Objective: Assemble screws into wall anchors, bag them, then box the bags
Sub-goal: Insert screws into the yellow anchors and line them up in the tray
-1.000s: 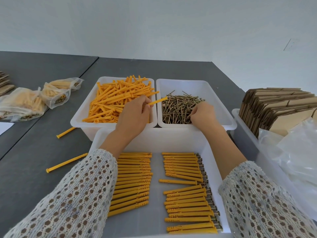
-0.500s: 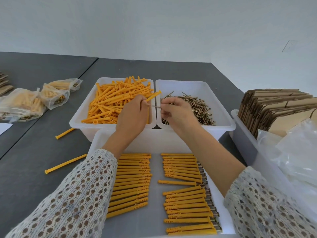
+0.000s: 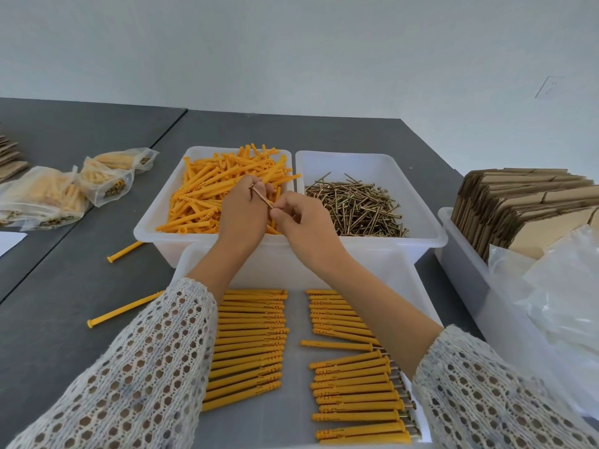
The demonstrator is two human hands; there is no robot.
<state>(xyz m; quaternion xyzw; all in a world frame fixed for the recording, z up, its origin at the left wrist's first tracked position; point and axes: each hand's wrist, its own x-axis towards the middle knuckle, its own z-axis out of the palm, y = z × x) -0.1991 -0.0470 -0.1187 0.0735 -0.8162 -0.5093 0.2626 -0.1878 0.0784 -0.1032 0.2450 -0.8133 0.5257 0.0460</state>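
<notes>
My left hand (image 3: 241, 218) hovers over the white bin of loose orange wall anchors (image 3: 201, 202) and grips one anchor (image 3: 287, 178) that points up and right from its fingers. My right hand (image 3: 304, 225) pinches the near end of a brass screw (image 3: 261, 196). The screw's far end lies against my left fingers. The screws bin (image 3: 356, 205) is just right of both hands. Below my wrists, the near white tray (image 3: 372, 270) holds two rows of assembled anchors (image 3: 249, 345), with screw heads showing on the right row (image 3: 355, 387).
Two loose anchors (image 3: 123, 309) lie on the grey table at the left. Filled clear bags (image 3: 48, 199) sit at the far left. On the right, a white bin (image 3: 460, 273) holds flat cardboard boxes (image 3: 518, 202) and empty plastic bags (image 3: 567, 306).
My right hand left the screw bin with a screw and moved left to meet my left hand. The screw now slants between both hands.
</notes>
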